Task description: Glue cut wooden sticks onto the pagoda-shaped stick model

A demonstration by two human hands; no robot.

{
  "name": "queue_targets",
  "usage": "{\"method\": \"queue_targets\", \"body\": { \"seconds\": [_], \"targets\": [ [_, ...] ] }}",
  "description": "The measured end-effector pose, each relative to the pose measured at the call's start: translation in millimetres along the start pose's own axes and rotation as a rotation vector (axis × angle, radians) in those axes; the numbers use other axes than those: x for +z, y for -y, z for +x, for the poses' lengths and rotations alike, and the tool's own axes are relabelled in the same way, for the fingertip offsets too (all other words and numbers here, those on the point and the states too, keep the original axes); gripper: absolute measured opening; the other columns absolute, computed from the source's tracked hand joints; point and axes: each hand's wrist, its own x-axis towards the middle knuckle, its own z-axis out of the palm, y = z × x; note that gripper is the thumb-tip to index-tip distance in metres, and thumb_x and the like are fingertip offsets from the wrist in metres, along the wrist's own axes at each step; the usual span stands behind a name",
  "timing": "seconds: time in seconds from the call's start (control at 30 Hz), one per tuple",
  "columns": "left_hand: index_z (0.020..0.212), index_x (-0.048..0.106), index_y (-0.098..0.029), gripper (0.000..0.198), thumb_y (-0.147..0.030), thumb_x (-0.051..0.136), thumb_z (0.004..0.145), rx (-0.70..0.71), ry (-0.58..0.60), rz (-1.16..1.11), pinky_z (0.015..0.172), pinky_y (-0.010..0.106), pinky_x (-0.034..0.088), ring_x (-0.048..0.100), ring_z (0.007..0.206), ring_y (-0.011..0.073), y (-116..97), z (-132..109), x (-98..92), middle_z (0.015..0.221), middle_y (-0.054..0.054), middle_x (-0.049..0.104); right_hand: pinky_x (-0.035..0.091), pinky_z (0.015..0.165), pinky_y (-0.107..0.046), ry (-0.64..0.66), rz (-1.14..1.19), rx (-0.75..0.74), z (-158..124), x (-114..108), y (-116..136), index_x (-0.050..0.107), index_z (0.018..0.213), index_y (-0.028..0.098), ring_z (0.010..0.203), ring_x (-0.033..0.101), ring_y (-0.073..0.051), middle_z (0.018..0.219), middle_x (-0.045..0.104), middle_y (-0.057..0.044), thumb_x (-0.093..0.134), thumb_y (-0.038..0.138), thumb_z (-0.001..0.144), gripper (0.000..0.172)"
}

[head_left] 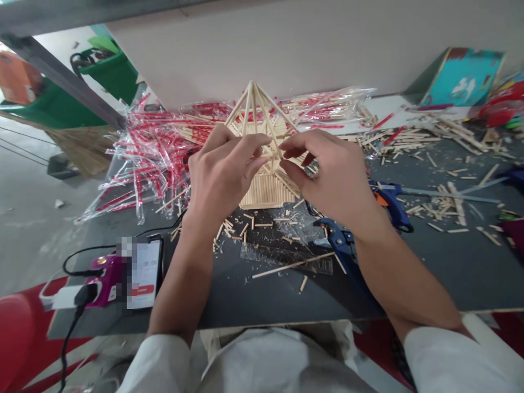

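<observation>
Clock positions refer to the centre of the view; 12 o'clock points away from the person. Nearest, white sleeves [158, 363] end below the elbows. The left forearm [182, 292] enters from 7 o'clock, the right forearm [403, 273] from 4. On the worktop [233, 300], a phone [145, 273] and a purple power block [106, 278] lie at 8 o'clock. A clear ruler [262, 254] lies at 5, crossed by a loose stick [270, 271]; a blue hand cutter [341, 243] lies at 4.

Beyond these, the left hand [223, 169] is held back-up, index and thumb bent towards 3 o'clock. The right hand [327, 169] mirrors it, fingertips towards 9, beside a slanting stick. Both thumbs and index fingers are slightly apart; whether either pair is clamped on a stick cannot be told.

The stick structure [266, 191] stands at 12 o'clock, between and behind the hands, its slanting sticks meeting at the top. Wrapped red-and-clear bundles [151, 158] lie between 9 and 10.
</observation>
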Motion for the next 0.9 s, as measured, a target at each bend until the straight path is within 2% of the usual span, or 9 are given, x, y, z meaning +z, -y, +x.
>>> {"method": "queue_targets", "body": {
  "seconds": [0.2, 0.43, 0.67, 0.9],
  "targets": [
    [0.126, 0.070, -0.030, 0.026, -0.037, 0.067, 0.101, -0.014, -0.027, 0.021, 0.080, 0.036, 0.057, 0.066, 0.100, 0.0232, -2, 0, 1.8, 0.098, 0.005, 0.079, 0.060, 0.090, -0.049, -0.011, 0.042, 0.023, 0, 3, 1, 0.066, 0.115, 0.029, 0.100, 0.072, -0.027, 0.110, 0.075, -0.005, 0.058, 0.017, 0.098, 0.023],
    [0.130, 0.068, -0.029, 0.029, -0.036, 0.067, 0.102, 0.021, -0.058, 0.051, 0.081, 0.037, 0.055, 0.066, 0.097, 0.0217, 0, 1, 3.6, 0.097, 0.002, 0.080, 0.059, 0.089, -0.046, -0.030, 0.034, 0.003, -1, 5, 2, 0.063, 0.114, 0.026, 0.098, 0.071, -0.024, 0.109, 0.074, -0.006, 0.057, 0.015, 0.099, 0.020],
    [0.137, 0.065, -0.028, 0.039, -0.026, 0.072, 0.099, 0.019, -0.040, 0.027, 0.085, 0.037, 0.054, 0.064, 0.099, 0.0211, 0, 1, 1.4, 0.100, -0.001, 0.082, 0.059, 0.094, -0.044, -0.044, -0.038, 0.019, -2, 12, 6, 0.061, 0.124, 0.026, 0.112, 0.067, -0.026, 0.124, 0.065, -0.012, 0.050, 0.020, 0.104, 0.023],
    [0.136, 0.065, -0.030, 0.039, -0.027, 0.073, 0.098, 0.051, -0.059, 0.049, 0.084, 0.038, 0.053, 0.065, 0.097, 0.0208, -2, 1, 0.7, 0.100, -0.002, 0.081, 0.059, 0.093, -0.046, -0.023, -0.008, 0.048, -4, 17, 3, 0.058, 0.131, 0.029, 0.113, 0.067, -0.028, 0.125, 0.066, -0.011, 0.049, 0.021, 0.104, 0.030]
  ]
}}
